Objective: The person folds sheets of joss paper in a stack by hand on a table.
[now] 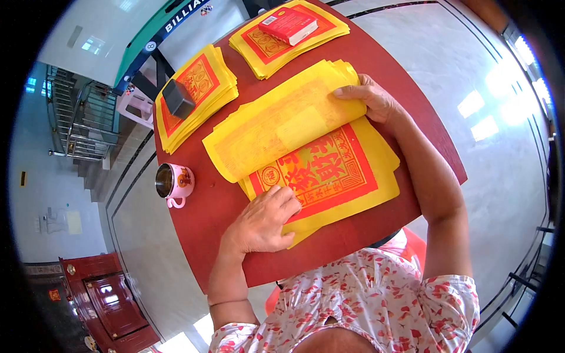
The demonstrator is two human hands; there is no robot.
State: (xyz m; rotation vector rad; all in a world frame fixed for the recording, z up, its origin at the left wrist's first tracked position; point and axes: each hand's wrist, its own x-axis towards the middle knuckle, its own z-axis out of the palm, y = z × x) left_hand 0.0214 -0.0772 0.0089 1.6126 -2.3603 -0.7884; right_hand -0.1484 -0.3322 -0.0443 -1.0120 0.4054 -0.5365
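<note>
A stack of yellow joss paper (376, 197) printed with red panels and gold characters lies on the table in front of me. Its upper sheets (282, 120) are turned back in a curve, with their plain side showing. My right hand (374, 100) grips these sheets at their far right end, thumb on top and fingers behind. My left hand (268, 220) rests on the stack's near left part, fingers curled together against the printed face. The left fingertips are partly hidden.
Two more joss paper stacks lie farther back, one under a dark block (178, 99), the other under a small red-and-white box (288, 25). A pink mug (181, 181) with dark contents stands at the left edge of the red table (203, 235).
</note>
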